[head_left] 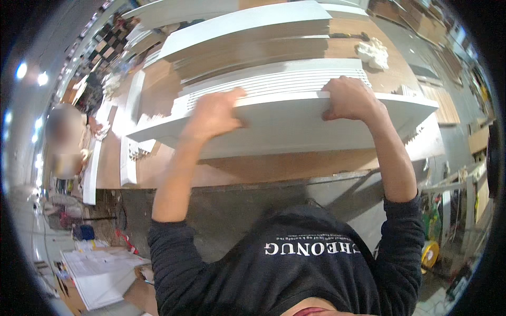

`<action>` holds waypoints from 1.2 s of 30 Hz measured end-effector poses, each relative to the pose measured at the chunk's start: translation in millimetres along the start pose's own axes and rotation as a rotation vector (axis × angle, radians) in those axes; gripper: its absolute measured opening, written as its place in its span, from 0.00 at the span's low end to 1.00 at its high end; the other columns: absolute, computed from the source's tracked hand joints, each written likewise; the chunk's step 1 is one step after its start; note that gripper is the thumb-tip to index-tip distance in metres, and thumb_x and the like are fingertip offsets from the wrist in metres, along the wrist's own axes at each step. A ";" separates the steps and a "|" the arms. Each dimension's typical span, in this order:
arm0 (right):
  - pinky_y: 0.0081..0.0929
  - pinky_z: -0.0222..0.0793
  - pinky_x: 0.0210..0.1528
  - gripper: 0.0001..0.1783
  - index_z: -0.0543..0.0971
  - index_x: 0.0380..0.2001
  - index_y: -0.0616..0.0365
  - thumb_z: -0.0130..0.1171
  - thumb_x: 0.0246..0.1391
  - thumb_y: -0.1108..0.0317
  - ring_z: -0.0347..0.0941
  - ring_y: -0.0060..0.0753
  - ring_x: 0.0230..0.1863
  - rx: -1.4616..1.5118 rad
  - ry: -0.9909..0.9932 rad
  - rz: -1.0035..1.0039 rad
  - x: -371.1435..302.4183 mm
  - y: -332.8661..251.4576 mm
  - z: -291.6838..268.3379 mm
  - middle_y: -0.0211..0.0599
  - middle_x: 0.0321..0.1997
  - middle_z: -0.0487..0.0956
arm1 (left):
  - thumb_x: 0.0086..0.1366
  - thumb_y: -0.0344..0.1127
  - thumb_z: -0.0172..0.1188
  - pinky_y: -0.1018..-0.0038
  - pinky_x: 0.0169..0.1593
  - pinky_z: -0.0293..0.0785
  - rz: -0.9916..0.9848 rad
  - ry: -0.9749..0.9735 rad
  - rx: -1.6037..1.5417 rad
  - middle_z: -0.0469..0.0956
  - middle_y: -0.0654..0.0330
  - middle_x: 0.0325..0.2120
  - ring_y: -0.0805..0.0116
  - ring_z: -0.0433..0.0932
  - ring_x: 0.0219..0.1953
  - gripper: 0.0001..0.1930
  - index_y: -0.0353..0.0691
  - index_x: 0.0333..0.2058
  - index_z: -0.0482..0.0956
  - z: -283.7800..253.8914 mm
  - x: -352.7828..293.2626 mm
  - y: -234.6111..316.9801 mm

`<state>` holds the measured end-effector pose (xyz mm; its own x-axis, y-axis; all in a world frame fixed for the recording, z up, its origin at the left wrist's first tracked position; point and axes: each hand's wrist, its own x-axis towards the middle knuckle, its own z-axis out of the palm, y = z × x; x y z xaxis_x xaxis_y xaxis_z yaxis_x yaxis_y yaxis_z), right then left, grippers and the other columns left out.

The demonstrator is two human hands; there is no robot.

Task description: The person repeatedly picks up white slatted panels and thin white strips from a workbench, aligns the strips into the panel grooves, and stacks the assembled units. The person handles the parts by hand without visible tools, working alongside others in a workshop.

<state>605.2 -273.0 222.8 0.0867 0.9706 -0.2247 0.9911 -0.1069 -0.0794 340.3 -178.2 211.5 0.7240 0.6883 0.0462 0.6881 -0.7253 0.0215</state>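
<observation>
A long white board (300,126) is tilted up in front of me, its broad face toward my body. My left hand (215,113) grips its upper edge left of the middle, fingers over the top and thumb on the near face; this hand is slightly blurred. Farther right, my right hand (350,99) clasps the same edge, also with the thumb on the near side. Just behind the board lies a stack of similar white boards (284,79), their long edges showing as parallel lines. The board hides the near part of that stack.
Another pile of white-topped boards (247,26) occupies the far side of the brown worktable (316,160). A crumpled white bundle (373,53) lies at the back right. White strips (128,158) stand along the left, where another person (66,139) is nearby. Papers (100,274) sit lower left.
</observation>
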 end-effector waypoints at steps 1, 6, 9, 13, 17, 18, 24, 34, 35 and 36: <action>0.35 0.74 0.43 0.24 0.80 0.39 0.56 0.69 0.37 0.57 0.78 0.41 0.38 -0.001 0.070 -0.014 -9.7 -4.2 0.7 0.43 0.32 0.81 | 0.46 0.48 0.71 0.67 0.42 0.77 -0.110 -0.141 -0.005 0.82 0.59 0.30 0.63 0.81 0.33 0.27 0.44 0.44 0.76 -8.8 -5.7 -16.9; 0.37 0.72 0.46 0.16 0.80 0.36 0.52 0.66 0.43 0.59 0.76 0.39 0.42 -0.148 0.236 -0.179 -44.5 1.8 38.4 0.43 0.37 0.80 | 0.43 0.46 0.73 0.67 0.42 0.76 -0.123 -0.204 0.153 0.82 0.57 0.33 0.58 0.81 0.32 0.21 0.51 0.38 0.82 8.7 -60.1 -34.5; 0.33 0.74 0.40 0.10 0.82 0.26 0.51 0.66 0.36 0.64 0.78 0.40 0.31 -0.050 0.174 -0.049 -47.0 -19.1 15.8 0.39 0.27 0.81 | 0.46 0.39 0.65 0.60 0.37 0.74 -0.106 -0.045 -0.012 0.80 0.53 0.25 0.53 0.80 0.29 0.19 0.53 0.40 0.79 5.4 -67.0 -36.2; 0.36 0.74 0.40 0.14 0.82 0.29 0.52 0.67 0.34 0.60 0.78 0.44 0.32 -0.060 0.229 -0.094 -33.8 -18.7 16.0 0.41 0.27 0.81 | 0.45 0.39 0.66 0.60 0.36 0.73 -0.065 0.020 -0.008 0.80 0.53 0.28 0.52 0.79 0.33 0.19 0.54 0.40 0.79 0.8 -53.4 -50.1; 0.38 0.74 0.39 0.14 0.82 0.28 0.52 0.64 0.38 0.57 0.78 0.46 0.35 -0.044 0.175 -0.122 -28.7 -46.2 14.1 0.43 0.29 0.80 | 0.48 0.57 0.66 0.60 0.47 0.71 -0.098 -0.217 -0.099 0.79 0.50 0.37 0.51 0.76 0.44 0.26 0.49 0.42 0.79 -14.3 -64.6 -74.9; 0.38 0.74 0.38 0.14 0.82 0.28 0.52 0.63 0.39 0.57 0.78 0.46 0.35 -0.037 0.168 -0.147 -28.7 -52.5 16.6 0.44 0.29 0.80 | 0.51 0.57 0.63 0.60 0.49 0.70 -0.041 -0.302 -0.139 0.78 0.50 0.39 0.51 0.75 0.45 0.26 0.50 0.45 0.78 -18.9 -68.4 -80.0; 0.37 0.68 0.36 0.28 0.82 0.27 0.52 0.66 0.35 0.37 0.77 0.44 0.26 0.089 0.346 -0.162 -100.0 -68.3 63.9 0.37 0.22 0.80 | 0.68 0.54 0.44 0.65 0.62 0.56 0.281 -0.221 -0.857 0.64 0.52 0.58 0.58 0.62 0.61 0.27 0.43 0.58 0.66 -39.4 -14.1 -126.3; 0.34 0.68 0.35 0.36 0.80 0.23 0.52 0.56 0.36 0.27 0.77 0.40 0.24 0.030 0.318 -0.210 -116.8 -74.1 81.3 0.35 0.19 0.78 | 0.61 0.58 0.52 0.61 0.53 0.67 0.582 -0.404 -0.317 0.68 0.46 0.54 0.55 0.70 0.53 0.33 0.39 0.57 0.64 36.7 -11.7 -7.0; 0.34 0.68 0.34 0.36 0.81 0.23 0.51 0.55 0.36 0.26 0.77 0.41 0.24 0.063 0.327 -0.231 -109.2 -71.4 74.3 0.35 0.18 0.78 | 0.61 0.58 0.53 0.61 0.52 0.68 0.718 -0.339 -0.307 0.68 0.46 0.53 0.55 0.71 0.53 0.34 0.39 0.57 0.64 23.2 -12.8 -6.8; 0.36 0.68 0.34 0.36 0.81 0.22 0.51 0.55 0.37 0.26 0.76 0.42 0.24 0.050 0.237 -0.229 -100.2 -68.6 65.0 0.36 0.17 0.77 | 0.60 0.58 0.54 0.60 0.51 0.70 0.912 -0.261 -0.295 0.68 0.45 0.53 0.55 0.72 0.52 0.35 0.38 0.57 0.64 16.6 -21.5 -4.1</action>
<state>521.9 -377.0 187.6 -0.1105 0.9932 0.0359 0.9819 0.1147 -0.1508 322.7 -189.8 193.8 0.9825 -0.1791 -0.0518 -0.1517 -0.9293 0.3366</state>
